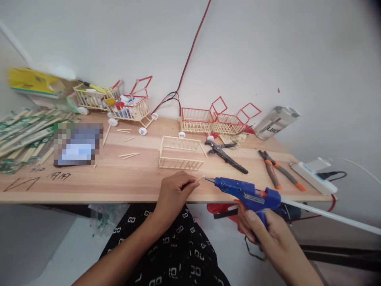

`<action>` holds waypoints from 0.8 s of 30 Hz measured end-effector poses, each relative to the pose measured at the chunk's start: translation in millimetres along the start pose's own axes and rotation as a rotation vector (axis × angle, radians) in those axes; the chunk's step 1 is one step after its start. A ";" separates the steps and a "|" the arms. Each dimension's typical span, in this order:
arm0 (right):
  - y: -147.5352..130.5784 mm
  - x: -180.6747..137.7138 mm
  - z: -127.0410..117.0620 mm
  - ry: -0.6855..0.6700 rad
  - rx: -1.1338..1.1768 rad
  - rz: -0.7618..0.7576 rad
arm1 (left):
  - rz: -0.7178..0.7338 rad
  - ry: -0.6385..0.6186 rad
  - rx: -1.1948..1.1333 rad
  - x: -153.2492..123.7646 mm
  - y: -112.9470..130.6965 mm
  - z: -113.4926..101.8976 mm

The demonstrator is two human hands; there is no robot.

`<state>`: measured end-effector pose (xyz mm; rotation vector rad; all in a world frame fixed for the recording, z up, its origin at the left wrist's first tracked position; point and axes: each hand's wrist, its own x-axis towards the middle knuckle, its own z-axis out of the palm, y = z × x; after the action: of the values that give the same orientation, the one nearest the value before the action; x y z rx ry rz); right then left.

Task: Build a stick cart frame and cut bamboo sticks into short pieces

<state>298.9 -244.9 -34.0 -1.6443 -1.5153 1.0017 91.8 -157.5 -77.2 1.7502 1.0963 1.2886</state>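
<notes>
At lower centre of the picture, one left hand (177, 190) held one short wooden stick (201, 178), pinched between thumb and fingers. Stick: long axis ran from the fingertips rightward and slightly up, free end towards the nozzle (210, 180) of one blue glue gun (244, 193); whether the two touched could not be told. At lower right, one right hand (263, 230) was closed round the gun's handle, nozzle aimed leftward. At centre, just above the left hand, the nearer of the two, one basket of sticks (182, 159) stood on the wooden table (139, 182), long axis left to right.
</notes>
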 end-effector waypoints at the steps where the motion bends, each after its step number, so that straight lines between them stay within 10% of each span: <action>1: 0.2 -0.4 -0.6 -0.006 -0.005 0.003 | 0.005 0.004 0.002 0.0 0.0 0.0; 24: -3.0 1.1 -0.8 -0.016 0.273 0.033 | 0.153 0.027 0.075 -3.7 -2.5 2.7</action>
<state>298.3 -243.6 -31.0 -1.4746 -1.3002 1.1852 93.3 -160.0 -81.5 1.9085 1.0547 1.3820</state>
